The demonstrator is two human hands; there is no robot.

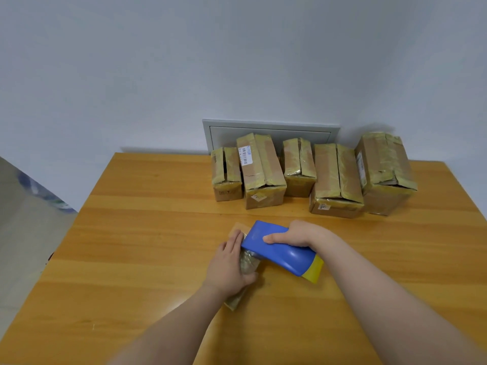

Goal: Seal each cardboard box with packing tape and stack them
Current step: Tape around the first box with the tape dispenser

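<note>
Head view: one look down over a wooden table [131,233], both bare arms reaching in from the bottom edge.
Right hand [292,234]: clamped over the top of the dispenser [279,246], fingers curled down its far side, thumb on the near face.
Dispenser: blue body, yellow end pointing right, tilted, its left end down over the box [249,262].
Left hand [229,267]: holding that box, fingers stretched forward along its left side, thumb hooked across its top.
Box: small and narrow, mid-table, lying lengthwise away from the person. It is mostly hidden by the hand and dispenser, with glossy tape showing between them and a near corner poking out below the wrist.
Back row: five more boxes against the wall [237,61], right of centre, all wrapped in yellowish tape.
Row, left to right: short box [228,175], labelled box [262,172] touching it, third box [299,168] set further back, wide box [337,180], and tall box [384,172] just beside that.
Stack: none yet, since every box sits on the table itself.
Panel [271,130]: grey, set in the wall behind the row.
Floor [21,219]: pale, off the table's left edge.
</note>
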